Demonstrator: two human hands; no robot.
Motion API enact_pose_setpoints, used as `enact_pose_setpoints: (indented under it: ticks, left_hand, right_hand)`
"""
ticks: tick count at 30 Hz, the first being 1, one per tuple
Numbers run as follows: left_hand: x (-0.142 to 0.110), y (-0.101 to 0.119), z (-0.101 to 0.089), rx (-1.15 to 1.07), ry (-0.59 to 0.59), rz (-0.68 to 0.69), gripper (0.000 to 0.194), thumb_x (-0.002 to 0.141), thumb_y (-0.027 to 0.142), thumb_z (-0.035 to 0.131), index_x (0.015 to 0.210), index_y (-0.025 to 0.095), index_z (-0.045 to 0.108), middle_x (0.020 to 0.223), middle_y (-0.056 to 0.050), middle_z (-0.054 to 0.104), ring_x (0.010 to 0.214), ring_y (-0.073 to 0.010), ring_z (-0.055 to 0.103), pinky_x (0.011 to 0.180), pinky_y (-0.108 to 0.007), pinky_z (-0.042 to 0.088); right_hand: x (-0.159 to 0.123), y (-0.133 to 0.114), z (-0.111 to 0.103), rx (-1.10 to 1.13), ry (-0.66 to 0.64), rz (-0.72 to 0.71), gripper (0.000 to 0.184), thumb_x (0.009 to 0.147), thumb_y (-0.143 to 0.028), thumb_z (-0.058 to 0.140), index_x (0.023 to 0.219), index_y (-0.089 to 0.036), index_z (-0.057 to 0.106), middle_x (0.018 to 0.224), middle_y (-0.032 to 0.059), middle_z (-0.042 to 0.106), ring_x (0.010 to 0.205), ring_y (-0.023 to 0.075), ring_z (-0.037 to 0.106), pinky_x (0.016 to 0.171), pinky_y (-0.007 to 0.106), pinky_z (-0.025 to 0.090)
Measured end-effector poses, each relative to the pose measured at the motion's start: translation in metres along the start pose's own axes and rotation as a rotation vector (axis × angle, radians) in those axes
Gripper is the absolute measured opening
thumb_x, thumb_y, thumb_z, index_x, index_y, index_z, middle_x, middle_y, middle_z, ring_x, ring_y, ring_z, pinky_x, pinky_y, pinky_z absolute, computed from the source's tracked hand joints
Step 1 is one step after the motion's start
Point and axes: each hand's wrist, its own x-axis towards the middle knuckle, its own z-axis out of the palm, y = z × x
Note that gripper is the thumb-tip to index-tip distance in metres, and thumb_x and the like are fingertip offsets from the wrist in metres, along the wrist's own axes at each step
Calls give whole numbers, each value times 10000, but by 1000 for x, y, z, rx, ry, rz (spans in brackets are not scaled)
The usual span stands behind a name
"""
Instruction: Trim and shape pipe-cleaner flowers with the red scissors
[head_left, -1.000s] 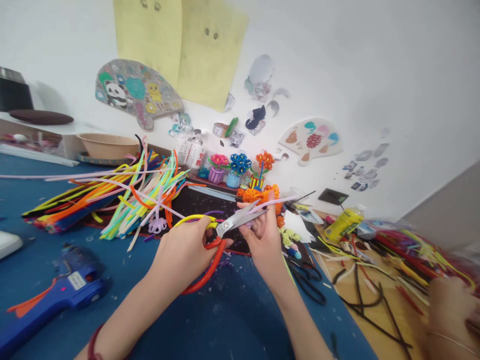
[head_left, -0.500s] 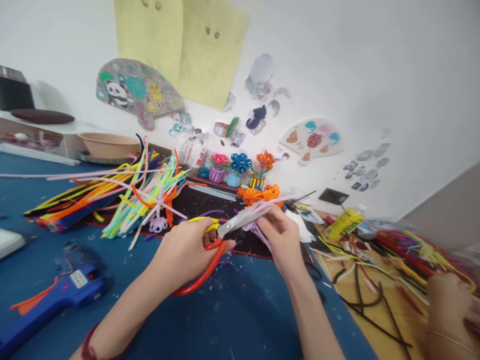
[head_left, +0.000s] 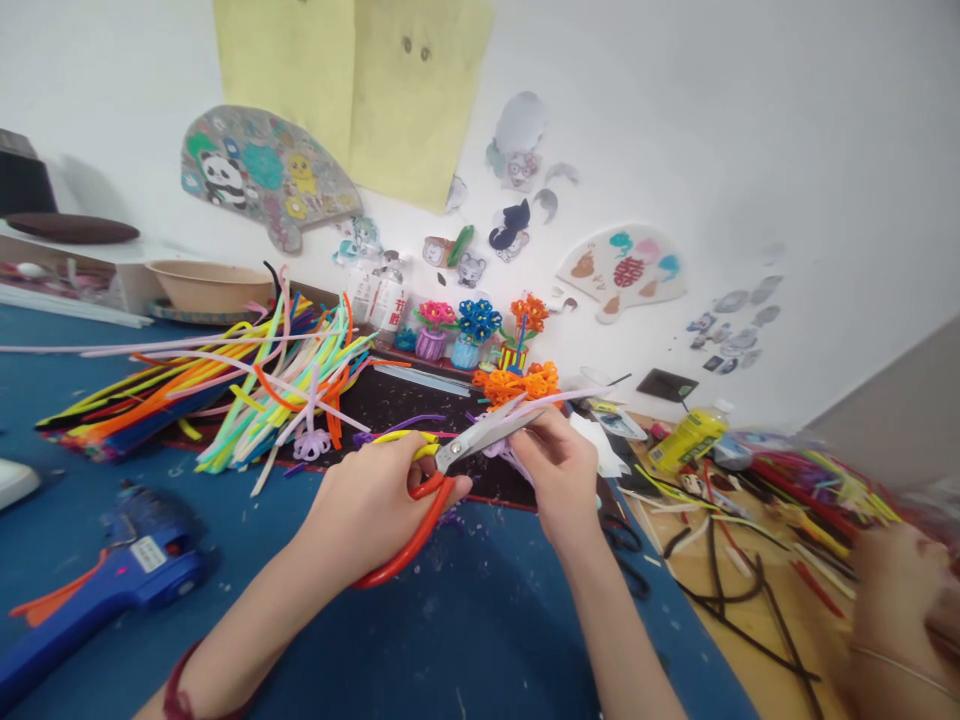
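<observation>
My left hand (head_left: 379,500) is closed around the handles of a pair of scissors (head_left: 454,449), one handle red and the other yellow. The steel blades point right and stand slightly apart beside my right hand's fingers. My right hand (head_left: 561,465) pinches lilac pipe cleaners (head_left: 564,396); one long strand runs along the blades and off to the right, and others hang below the fingers. Whether the blades touch the strand I cannot tell. A looped lilac pipe-cleaner flower (head_left: 311,443) lies on the dark mat (head_left: 405,398), left of my hands.
A big pile of coloured pipe cleaners (head_left: 247,385) lies at left, with a blue glue gun (head_left: 142,565) nearer me. Small pipe-cleaner flower pots (head_left: 465,350) stand along the wall. At right are a yellow bottle (head_left: 688,440) and another person's hand (head_left: 896,575) among loose stems.
The view has shifted slightly. The scissor blades look a little closer together beside the lilac strand. Both my hands keep their holds. The other person's hand has moved slightly.
</observation>
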Motion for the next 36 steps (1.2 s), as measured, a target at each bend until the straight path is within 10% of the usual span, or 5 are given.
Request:
enact_pose_setpoints:
  ticks: [8,36]
  left_hand:
    - [3,-1,6,5,93,105,355,716,453,610,952,204,519,986,-90,626,954,-280,590,709,-315,402]
    - [1,3,1,17,-32,12,271,792,511,527,794,247,467,791,10,632,681,-202,599,545,-257,300]
  right_hand:
    - [-2,1,4,-51,109,-89,13,791,-201,647,780,-200,641,839,19,577,812,162,583,752,291,496]
    - [-7,12,10,-52,143,-139,32,807,-221,641,795,-193,653,883,35,571,853,179,561,749,313,474]
